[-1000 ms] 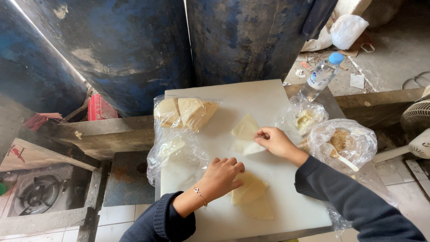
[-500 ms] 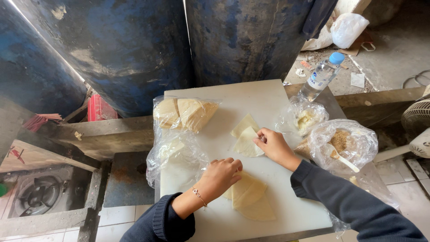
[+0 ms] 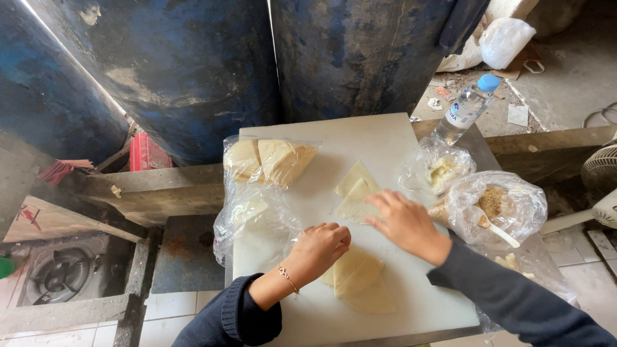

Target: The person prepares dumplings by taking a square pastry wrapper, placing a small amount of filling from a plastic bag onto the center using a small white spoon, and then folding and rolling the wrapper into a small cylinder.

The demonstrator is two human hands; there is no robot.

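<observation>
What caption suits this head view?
Both hands, left hand and right hand, press dough triangles on a white board.

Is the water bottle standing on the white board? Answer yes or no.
No, the water bottle lies past the white board, beyond its far right corner.

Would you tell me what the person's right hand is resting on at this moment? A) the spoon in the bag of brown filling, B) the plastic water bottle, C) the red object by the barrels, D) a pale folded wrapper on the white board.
D: the right hand lies flat over a pale folded wrapper on the white board, well away from the water bottle and the spoon.
</observation>
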